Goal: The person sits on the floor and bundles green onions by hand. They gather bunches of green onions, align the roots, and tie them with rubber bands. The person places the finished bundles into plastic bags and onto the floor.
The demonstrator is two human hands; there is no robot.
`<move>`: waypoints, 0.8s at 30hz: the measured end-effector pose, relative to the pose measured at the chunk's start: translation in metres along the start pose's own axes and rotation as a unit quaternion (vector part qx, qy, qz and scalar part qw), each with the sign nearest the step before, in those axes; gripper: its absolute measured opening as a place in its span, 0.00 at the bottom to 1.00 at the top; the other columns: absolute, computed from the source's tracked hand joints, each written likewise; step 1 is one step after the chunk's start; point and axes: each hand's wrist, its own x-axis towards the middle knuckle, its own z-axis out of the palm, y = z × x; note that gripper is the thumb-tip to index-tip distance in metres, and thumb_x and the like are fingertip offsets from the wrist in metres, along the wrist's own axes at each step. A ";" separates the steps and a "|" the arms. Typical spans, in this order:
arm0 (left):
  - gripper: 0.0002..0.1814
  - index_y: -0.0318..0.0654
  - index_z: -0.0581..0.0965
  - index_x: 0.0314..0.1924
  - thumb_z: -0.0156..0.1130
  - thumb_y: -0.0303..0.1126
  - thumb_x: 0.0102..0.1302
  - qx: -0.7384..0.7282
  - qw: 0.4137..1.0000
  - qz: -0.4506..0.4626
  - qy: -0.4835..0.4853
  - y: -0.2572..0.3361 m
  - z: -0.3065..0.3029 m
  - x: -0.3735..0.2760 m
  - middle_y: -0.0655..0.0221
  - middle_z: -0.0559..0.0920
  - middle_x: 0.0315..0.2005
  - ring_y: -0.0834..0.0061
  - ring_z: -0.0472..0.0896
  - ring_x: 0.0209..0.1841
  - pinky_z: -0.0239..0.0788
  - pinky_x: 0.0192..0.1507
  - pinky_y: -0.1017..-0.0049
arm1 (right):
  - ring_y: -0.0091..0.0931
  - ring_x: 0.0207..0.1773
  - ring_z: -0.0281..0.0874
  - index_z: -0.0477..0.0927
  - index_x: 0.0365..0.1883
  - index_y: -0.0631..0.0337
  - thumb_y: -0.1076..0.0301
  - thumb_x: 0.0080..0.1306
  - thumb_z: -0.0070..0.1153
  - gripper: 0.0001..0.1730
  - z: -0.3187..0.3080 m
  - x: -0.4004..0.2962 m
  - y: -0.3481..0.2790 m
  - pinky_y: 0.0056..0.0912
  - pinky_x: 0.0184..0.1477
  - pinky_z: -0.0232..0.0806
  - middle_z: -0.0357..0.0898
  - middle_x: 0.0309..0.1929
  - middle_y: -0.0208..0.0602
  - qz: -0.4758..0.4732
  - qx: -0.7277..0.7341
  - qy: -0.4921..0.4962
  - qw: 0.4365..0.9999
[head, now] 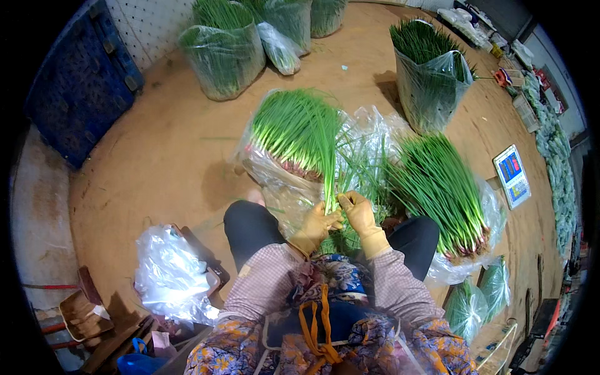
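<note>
My left hand [318, 226], in a yellow rubber glove, grips a small bunch of green onions [329, 180] by its pale lower stalks. The leaves point away from me. My right hand [360, 214], gloved alike, has thumb and fingers drawn together beside the base of that bunch; what lies between the fingertips is too small to tell. Just beyond the left hand, a large pile of green onions [293, 129] with reddish roots rests on clear plastic. Another pile of green onions [440, 197] lies to my right, roots towards me. Loose leaves [363, 173] are scattered between the piles.
Clear bags of green onions [225, 61] stand at the back, and another tall bag [429, 84] at back right. A digital scale [512, 176] lies at right. Crumpled plastic bags [171, 276] sit at left. Two filled bags [466, 309] lie near my right side.
</note>
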 end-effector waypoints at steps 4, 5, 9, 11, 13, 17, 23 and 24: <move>0.16 0.35 0.68 0.47 0.57 0.28 0.59 -0.047 0.998 0.037 -0.015 0.006 0.003 0.000 0.68 0.78 0.30 0.79 0.76 0.25 0.68 0.27 0.83 | 0.23 0.29 0.71 0.75 0.33 0.66 0.61 0.63 0.50 0.15 0.005 -0.004 0.005 0.25 0.32 0.65 0.76 0.27 0.36 0.031 0.191 -0.002 0.981; 0.16 0.35 0.68 0.47 0.57 0.28 0.59 -0.061 0.998 0.029 -0.020 0.009 0.004 0.000 0.67 0.78 0.29 0.79 0.76 0.25 0.68 0.27 0.83 | 0.22 0.29 0.71 0.75 0.34 0.67 0.60 0.63 0.49 0.16 0.006 -0.004 0.008 0.25 0.32 0.65 0.76 0.28 0.35 0.040 0.265 0.001 0.964; 0.15 0.35 0.68 0.46 0.57 0.29 0.59 -0.043 0.999 0.016 0.012 0.010 -0.002 -0.002 0.67 0.78 0.28 0.80 0.75 0.24 0.65 0.25 0.85 | 0.21 0.31 0.70 0.74 0.35 0.67 0.58 0.63 0.48 0.17 -0.002 0.002 0.000 0.23 0.33 0.65 0.75 0.30 0.34 0.179 0.419 0.036 0.890; 0.14 0.35 0.68 0.45 0.58 0.28 0.59 -0.011 1.000 0.018 0.005 0.003 -0.009 0.002 0.66 0.78 0.27 0.80 0.75 0.23 0.65 0.24 0.84 | 0.20 0.32 0.70 0.74 0.34 0.66 0.56 0.63 0.49 0.18 -0.009 0.008 -0.008 0.23 0.33 0.65 0.75 0.29 0.33 0.169 0.288 0.004 0.942; 0.14 0.35 0.68 0.44 0.58 0.28 0.59 0.017 1.000 0.012 -0.009 -0.001 -0.007 0.007 0.66 0.78 0.27 0.80 0.75 0.21 0.64 0.23 0.84 | 0.21 0.31 0.71 0.75 0.33 0.66 0.58 0.59 0.55 0.17 -0.007 0.019 -0.003 0.23 0.34 0.65 0.76 0.28 0.32 0.088 0.178 0.000 0.980; 0.12 0.33 0.68 0.42 0.57 0.26 0.58 0.060 0.998 -0.012 -0.008 -0.001 -0.004 0.006 0.66 0.77 0.26 0.80 0.74 0.22 0.66 0.24 0.83 | 0.20 0.28 0.69 0.75 0.32 0.66 0.62 0.55 0.60 0.15 0.004 0.026 -0.010 0.23 0.32 0.64 0.75 0.26 0.31 0.004 0.081 0.016 0.997; 0.11 0.33 0.68 0.40 0.56 0.24 0.58 0.063 0.998 -0.007 -0.002 0.006 -0.001 0.004 0.67 0.75 0.26 0.79 0.74 0.23 0.68 0.25 0.82 | 0.19 0.27 0.68 0.75 0.32 0.66 0.62 0.55 0.58 0.15 0.010 0.023 0.002 0.22 0.29 0.63 0.74 0.24 0.32 0.016 0.159 0.037 0.987; 0.10 0.33 0.68 0.40 0.56 0.24 0.58 0.070 0.997 -0.011 -0.007 0.006 -0.001 0.005 0.67 0.75 0.26 0.79 0.74 0.24 0.68 0.25 0.82 | 0.19 0.27 0.68 0.75 0.32 0.66 0.62 0.55 0.58 0.15 0.009 0.024 0.003 0.22 0.29 0.63 0.74 0.24 0.31 0.022 0.148 0.031 0.988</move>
